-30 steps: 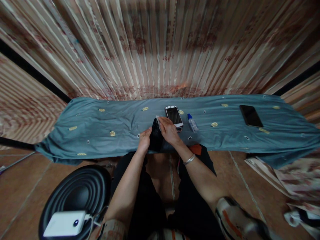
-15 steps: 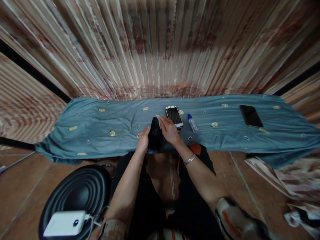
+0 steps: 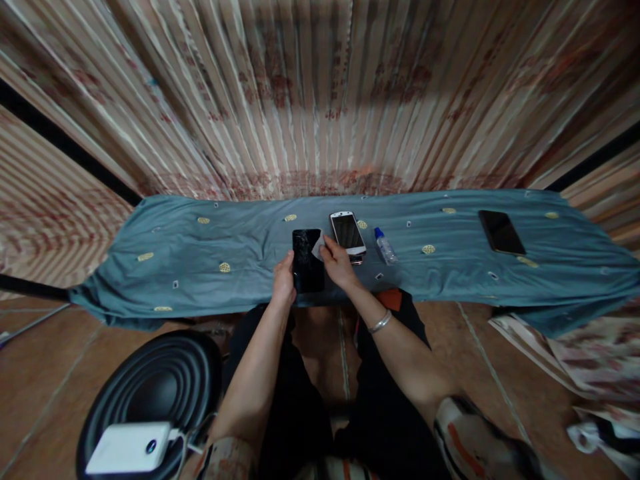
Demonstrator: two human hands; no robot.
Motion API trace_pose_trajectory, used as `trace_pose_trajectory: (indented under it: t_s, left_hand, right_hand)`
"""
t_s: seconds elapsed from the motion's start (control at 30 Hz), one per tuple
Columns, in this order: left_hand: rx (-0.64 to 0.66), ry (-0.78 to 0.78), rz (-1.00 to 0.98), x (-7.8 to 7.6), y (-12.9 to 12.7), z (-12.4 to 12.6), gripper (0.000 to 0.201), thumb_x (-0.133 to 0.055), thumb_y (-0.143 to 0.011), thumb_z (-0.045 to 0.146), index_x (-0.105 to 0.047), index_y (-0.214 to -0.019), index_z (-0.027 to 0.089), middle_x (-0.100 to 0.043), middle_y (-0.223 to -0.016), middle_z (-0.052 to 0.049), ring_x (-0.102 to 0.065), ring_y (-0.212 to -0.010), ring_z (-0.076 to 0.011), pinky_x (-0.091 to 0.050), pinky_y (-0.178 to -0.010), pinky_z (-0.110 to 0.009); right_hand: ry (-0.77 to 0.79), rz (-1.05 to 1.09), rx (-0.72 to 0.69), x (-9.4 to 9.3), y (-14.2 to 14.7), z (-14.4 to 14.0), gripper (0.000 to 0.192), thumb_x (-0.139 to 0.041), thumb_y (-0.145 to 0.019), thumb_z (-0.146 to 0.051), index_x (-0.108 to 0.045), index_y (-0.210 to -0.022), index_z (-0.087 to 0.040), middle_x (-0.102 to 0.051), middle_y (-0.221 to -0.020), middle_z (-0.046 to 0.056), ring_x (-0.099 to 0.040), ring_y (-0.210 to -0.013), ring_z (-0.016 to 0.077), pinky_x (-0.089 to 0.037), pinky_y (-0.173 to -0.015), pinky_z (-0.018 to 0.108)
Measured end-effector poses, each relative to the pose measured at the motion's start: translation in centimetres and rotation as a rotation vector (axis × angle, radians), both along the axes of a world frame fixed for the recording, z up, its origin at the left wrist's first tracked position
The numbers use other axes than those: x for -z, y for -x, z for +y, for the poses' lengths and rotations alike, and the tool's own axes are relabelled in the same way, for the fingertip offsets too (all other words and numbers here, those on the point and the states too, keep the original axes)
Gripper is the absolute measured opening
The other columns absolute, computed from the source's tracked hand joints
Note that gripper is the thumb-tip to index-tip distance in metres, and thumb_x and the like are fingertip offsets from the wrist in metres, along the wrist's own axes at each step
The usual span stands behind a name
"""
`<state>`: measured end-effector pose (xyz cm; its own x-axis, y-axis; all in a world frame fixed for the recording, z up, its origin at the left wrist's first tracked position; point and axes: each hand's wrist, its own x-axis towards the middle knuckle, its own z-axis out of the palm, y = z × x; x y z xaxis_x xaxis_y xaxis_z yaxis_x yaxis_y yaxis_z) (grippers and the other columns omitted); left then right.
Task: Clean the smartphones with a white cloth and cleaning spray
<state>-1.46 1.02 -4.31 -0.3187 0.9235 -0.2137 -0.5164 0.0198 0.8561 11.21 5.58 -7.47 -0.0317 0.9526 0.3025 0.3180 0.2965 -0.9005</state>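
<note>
Seated at a cloth-covered desk (image 3: 200,267), the left hand (image 3: 283,283) clamped its grip on a cracked black phone (image 3: 307,260) lying flat, while the right hand (image 3: 338,263) pinched a small white wipe (image 3: 317,247), apparently mid-cleaning.

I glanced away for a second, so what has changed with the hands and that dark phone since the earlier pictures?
The dark phone was tipped on edge between the hands; now its cracked screen faces up. The left hand still holds its left edge. The right hand slid to its upper right corner, keeping the small white wipe. The white phone, the bottle and the far black phone stayed put.
</note>
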Motion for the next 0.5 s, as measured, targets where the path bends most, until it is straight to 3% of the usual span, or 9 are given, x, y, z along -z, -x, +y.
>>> trace_pose_trajectory:
  t_s: [0.27, 0.5]
  left_hand:
    - [-0.181, 0.006, 0.037, 0.7, 0.8, 0.8, 0.039, -0.083, -0.054, 0.043, -0.070, -0.077, 0.015, -0.074, -0.091, -0.006, -0.065, -0.107, -0.0235, -0.042, -0.103, -0.036]
    - [-0.187, 0.024, 0.078, 0.3, 0.7, 0.5, 0.039, -0.083, -0.055, 0.043, -0.070, -0.078, 0.015, -0.073, -0.085, -0.005, -0.067, -0.100, -0.0240, -0.046, -0.097, -0.035]
  right_hand:
    - [0.062, -0.021, -0.123, -0.1, 0.4, -1.7, 0.038, -0.054, -0.093, -0.026, -0.064, -0.129, -0.019, -0.068, -0.127, 0.009, -0.063, -0.121, 0.0246, -0.044, -0.108, 0.043]
    - [0.141, 0.078, -0.122, -0.2, 0.3, -1.8, 0.036, -0.057, -0.090, -0.022, -0.068, -0.123, -0.018, -0.071, -0.122, 0.009, -0.065, -0.117, 0.0247, -0.046, -0.107, 0.044]
